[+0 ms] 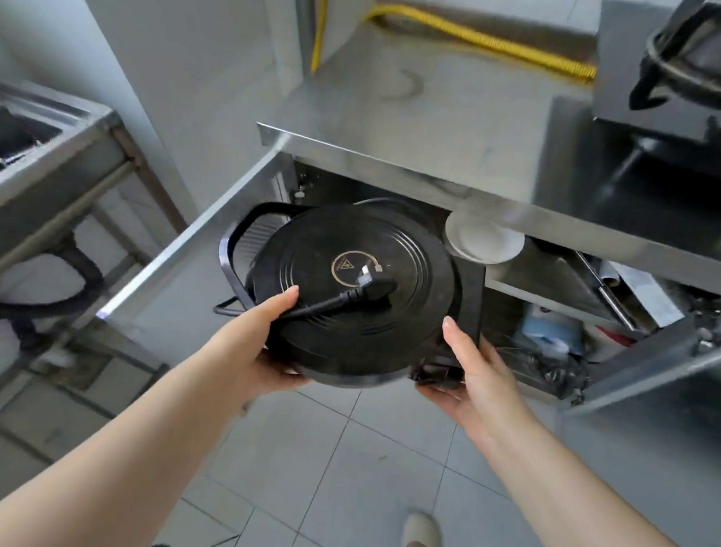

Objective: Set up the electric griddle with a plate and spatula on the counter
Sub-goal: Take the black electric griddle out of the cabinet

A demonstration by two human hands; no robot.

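Steel desk [403,163] is standing over an open cupboard, where the black griddle [348,298] is tilting just below its front edge, gripped by the left hand [265,343] and right hand [472,370] on either side. Beside the griddle, a white plate [483,245] is sitting; a plug [375,287] is lying on the griddle.

Steel counter [407,116] bears a gas stove [690,75]; cabinet shelf [535,293] holds white plates [483,240]

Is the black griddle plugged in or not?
Not plugged in. The plug lies loose on top of the griddle, its metal prongs bare, while the left hand and right hand hold the griddle at the open cabinet.
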